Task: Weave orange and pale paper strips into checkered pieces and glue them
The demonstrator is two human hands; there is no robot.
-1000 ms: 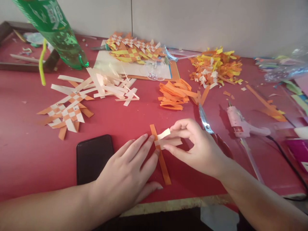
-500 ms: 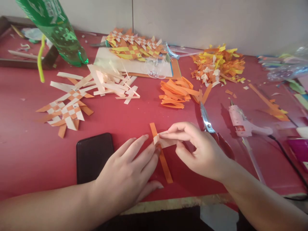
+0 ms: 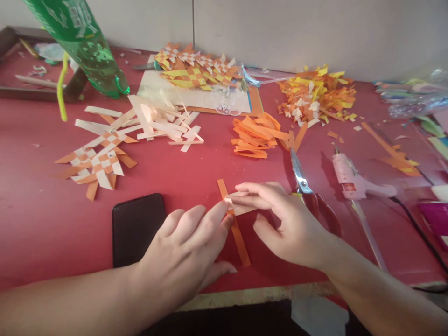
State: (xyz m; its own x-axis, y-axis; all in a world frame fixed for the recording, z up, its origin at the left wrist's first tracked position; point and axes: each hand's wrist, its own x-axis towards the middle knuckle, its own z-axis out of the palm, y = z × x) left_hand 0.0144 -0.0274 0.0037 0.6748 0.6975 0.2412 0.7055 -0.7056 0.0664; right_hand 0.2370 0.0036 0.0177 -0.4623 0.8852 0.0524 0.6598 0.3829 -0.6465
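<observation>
An orange paper strip (image 3: 240, 240) lies at a slant on the table, with a folded cream paper strip (image 3: 245, 209) looped across it and extending to the right. My left hand (image 3: 196, 242) holds the crossing down with its index fingertip; its other fingers are partly curled and its thumb is apart. Stretched fingers of my right hand (image 3: 280, 214) lie flat along the cream strip, reaching the fold, with the thumb held away. Fingertips partly hide the fold. Scissors (image 3: 301, 177) lie just behind my right hand, and a black phone (image 3: 138, 228) is beside my left.
Woven paper pieces (image 3: 98, 161) and loose cream strips (image 3: 164, 122) lie at left. Orange strips (image 3: 257, 135) are bunched in the middle. Farther back are a green bottle (image 3: 94, 56) and a pile of scraps (image 3: 318, 93). A glue gun (image 3: 350, 175) with a cord sits at right.
My right fingers have straightened and moved slightly left over the cream strip toward the fold. My left fingers have curled, with the index fingertip now on the crossing.
</observation>
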